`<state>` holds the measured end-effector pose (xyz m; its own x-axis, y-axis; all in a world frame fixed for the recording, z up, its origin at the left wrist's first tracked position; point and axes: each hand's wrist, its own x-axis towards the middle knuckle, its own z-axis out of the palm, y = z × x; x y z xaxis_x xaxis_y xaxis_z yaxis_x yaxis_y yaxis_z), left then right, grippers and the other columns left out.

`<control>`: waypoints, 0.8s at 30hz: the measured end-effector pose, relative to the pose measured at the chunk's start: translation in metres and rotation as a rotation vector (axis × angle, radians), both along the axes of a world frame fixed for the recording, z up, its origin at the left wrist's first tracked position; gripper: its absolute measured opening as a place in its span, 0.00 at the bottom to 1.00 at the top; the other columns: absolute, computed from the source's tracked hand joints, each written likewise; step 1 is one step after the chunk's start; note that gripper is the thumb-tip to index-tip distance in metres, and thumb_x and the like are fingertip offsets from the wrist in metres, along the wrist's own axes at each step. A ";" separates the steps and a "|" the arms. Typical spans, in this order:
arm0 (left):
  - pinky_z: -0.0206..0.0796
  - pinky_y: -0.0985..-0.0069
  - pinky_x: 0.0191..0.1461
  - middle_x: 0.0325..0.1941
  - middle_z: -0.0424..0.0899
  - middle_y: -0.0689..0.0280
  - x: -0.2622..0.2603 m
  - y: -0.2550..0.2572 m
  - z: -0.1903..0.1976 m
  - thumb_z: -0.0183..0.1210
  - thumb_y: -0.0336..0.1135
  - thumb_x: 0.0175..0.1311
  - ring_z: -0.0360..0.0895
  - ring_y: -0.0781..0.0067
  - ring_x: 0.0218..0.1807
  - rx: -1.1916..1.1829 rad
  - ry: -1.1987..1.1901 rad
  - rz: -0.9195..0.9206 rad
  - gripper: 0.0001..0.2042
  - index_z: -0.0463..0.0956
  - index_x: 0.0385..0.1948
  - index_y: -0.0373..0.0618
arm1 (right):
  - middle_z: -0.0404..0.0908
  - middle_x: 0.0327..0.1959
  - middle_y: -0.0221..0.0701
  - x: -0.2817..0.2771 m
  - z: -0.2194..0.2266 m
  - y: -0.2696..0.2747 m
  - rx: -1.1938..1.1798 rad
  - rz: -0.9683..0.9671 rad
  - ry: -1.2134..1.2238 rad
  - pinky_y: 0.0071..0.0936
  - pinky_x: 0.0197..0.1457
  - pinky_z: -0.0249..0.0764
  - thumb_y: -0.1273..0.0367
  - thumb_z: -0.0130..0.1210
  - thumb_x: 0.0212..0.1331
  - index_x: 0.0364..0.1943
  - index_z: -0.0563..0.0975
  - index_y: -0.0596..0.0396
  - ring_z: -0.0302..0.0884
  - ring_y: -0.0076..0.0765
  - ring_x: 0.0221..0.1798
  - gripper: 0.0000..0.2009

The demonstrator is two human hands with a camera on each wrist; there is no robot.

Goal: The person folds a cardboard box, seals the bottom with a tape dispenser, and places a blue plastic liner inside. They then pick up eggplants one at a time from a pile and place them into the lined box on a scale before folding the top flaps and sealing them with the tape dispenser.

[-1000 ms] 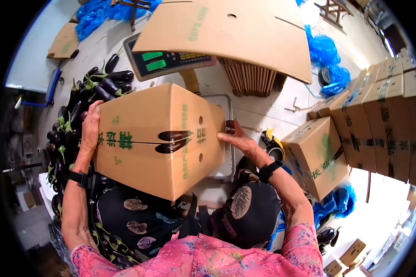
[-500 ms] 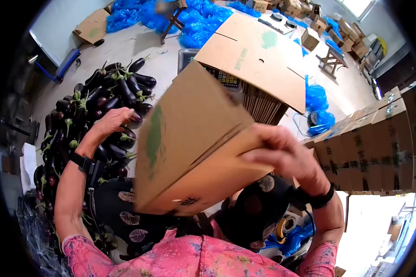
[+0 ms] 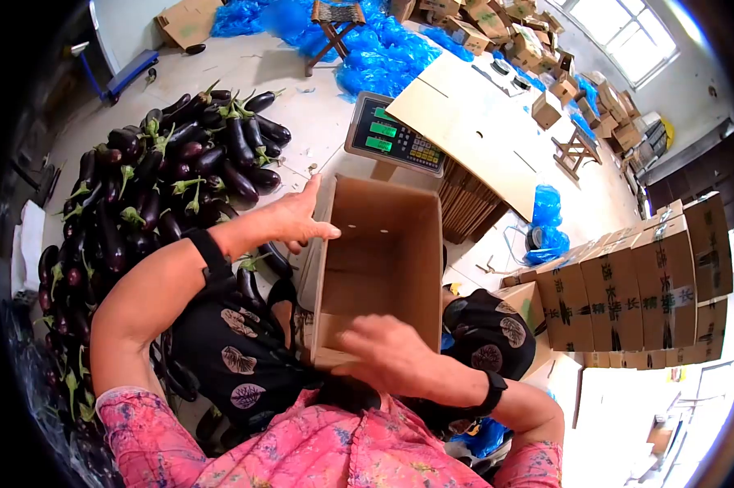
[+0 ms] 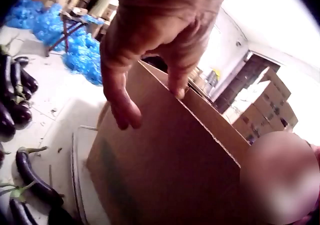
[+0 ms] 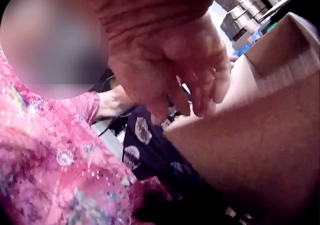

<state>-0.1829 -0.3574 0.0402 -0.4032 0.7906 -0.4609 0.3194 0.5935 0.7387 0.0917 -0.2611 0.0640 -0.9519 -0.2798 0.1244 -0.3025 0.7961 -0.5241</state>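
Observation:
An upright cardboard box (image 3: 383, 276), its top open and its inside bare, stands between the person's knees on a metal-rimmed scale platform (image 4: 76, 170). At its left wall the left hand (image 3: 290, 220) grips the rim, thumb over the inner side and fingers down the outer face in the left wrist view. The right hand (image 3: 391, 354), blurred by motion, passes over the near end of the box. Its fingers hang loosely by the near rim in the right wrist view and hold nothing.
Many eggplants (image 3: 155, 187) are heaped on the floor at left. A scale display (image 3: 391, 134) stands beyond the box, near flat cardboard sheets (image 3: 481, 130). Packed boxes (image 3: 619, 285) are stacked at right. Blue plastic film (image 3: 391, 57) and a folding stool (image 3: 338, 28) lie farther back.
The box was lifted, turned over and set down with its opening upward. The left hand left it, then came back to its left rim; the right hand let go and moved to the near end.

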 end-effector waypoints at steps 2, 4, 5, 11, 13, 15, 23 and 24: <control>0.81 0.63 0.28 0.46 0.80 0.41 0.005 0.010 -0.018 0.66 0.40 0.56 0.85 0.54 0.30 0.048 0.020 0.107 0.56 0.25 0.74 0.34 | 0.76 0.45 0.41 -0.012 0.007 0.026 -0.060 -0.206 0.220 0.42 0.48 0.77 0.67 0.70 0.50 0.45 0.78 0.55 0.76 0.52 0.48 0.18; 0.79 0.60 0.41 0.47 0.80 0.44 0.008 0.014 -0.018 0.62 0.42 0.58 0.85 0.53 0.41 -0.014 -0.009 0.127 0.44 0.44 0.71 0.31 | 0.72 0.54 0.45 -0.020 0.002 0.058 0.094 -0.537 0.349 0.46 0.57 0.72 0.68 0.71 0.48 0.52 0.74 0.55 0.71 0.56 0.56 0.26; 0.77 0.60 0.45 0.47 0.81 0.45 0.006 0.016 -0.029 0.61 0.43 0.59 0.84 0.53 0.44 -0.031 0.021 0.106 0.40 0.51 0.69 0.30 | 0.69 0.60 0.49 -0.026 -0.001 0.075 0.231 -0.640 0.405 0.48 0.61 0.69 0.68 0.72 0.46 0.61 0.69 0.58 0.68 0.60 0.59 0.35; 0.70 0.69 0.54 0.48 0.80 0.57 -0.002 0.015 -0.043 0.59 0.45 0.64 0.77 0.67 0.49 0.123 -0.174 0.049 0.26 0.70 0.58 0.35 | 0.84 0.36 0.37 -0.033 -0.073 0.128 -0.921 -0.953 -0.335 0.29 0.42 0.76 0.60 0.56 0.68 0.52 0.78 0.62 0.81 0.30 0.38 0.19; 0.71 0.69 0.55 0.48 0.80 0.61 -0.012 0.001 -0.065 0.60 0.42 0.65 0.77 0.70 0.50 0.260 -0.508 0.115 0.25 0.70 0.59 0.37 | 0.84 0.39 0.33 -0.024 -0.063 0.134 -1.044 -1.034 -0.436 0.27 0.43 0.78 0.56 0.55 0.70 0.51 0.78 0.62 0.82 0.27 0.39 0.20; 0.71 0.69 0.59 0.52 0.81 0.63 -0.025 -0.014 -0.079 0.62 0.40 0.66 0.78 0.73 0.52 0.318 -0.797 0.195 0.24 0.70 0.61 0.40 | 0.85 0.40 0.32 -0.009 -0.089 0.151 -1.217 -1.024 -0.417 0.26 0.44 0.78 0.54 0.55 0.70 0.53 0.78 0.61 0.82 0.26 0.40 0.22; 0.65 0.64 0.66 0.55 0.80 0.44 -0.001 0.006 -0.174 0.43 0.64 0.73 0.76 0.46 0.60 0.123 -0.035 0.566 0.36 0.73 0.58 0.32 | 0.82 0.52 0.36 0.002 -0.221 0.193 -1.021 -1.299 -0.487 0.29 0.54 0.76 0.43 0.39 0.73 0.60 0.75 0.60 0.80 0.35 0.50 0.33; 0.63 0.64 0.67 0.56 0.80 0.44 0.020 0.009 -0.192 0.42 0.64 0.73 0.75 0.46 0.62 0.099 -0.021 0.657 0.36 0.73 0.58 0.33 | 0.81 0.54 0.38 -0.005 -0.232 0.183 -1.110 -1.337 -0.464 0.30 0.55 0.76 0.42 0.38 0.73 0.61 0.74 0.59 0.79 0.34 0.52 0.33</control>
